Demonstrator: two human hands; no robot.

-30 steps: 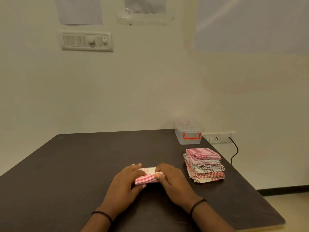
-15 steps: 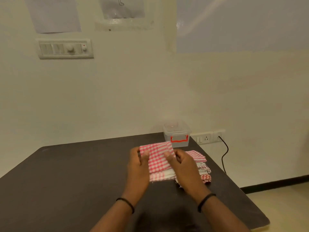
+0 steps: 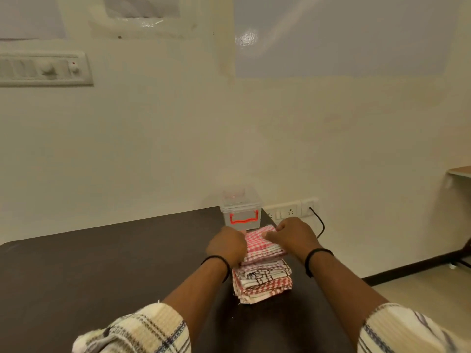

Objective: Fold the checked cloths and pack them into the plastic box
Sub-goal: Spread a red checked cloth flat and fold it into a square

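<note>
Head view, both hands at the cloth stack. The left hand and the right hand grip opposite side edges of a folded red-and-white checked cloth, fingers curled over its borders, and hold it on top of a stack of folded checked cloths in red, white and black patterns. The stack rests on a dark brown table, towards its right side. The held cloth runs with its long axis away from the person, its far end pointing at the small clear plastic box with an orange handle, which stands directly beyond the hands at the table's far edge, against the cream wall; its lid appears to be on. Judged from this layout, packing calls for a short forward reach; both hands lie about equally near the box, the right slightly farther forward. The table's right edge lies near the stack, and a black cable hangs from a wall socket beside the box, so spare room lies leftward, across the bare tabletop.
</note>
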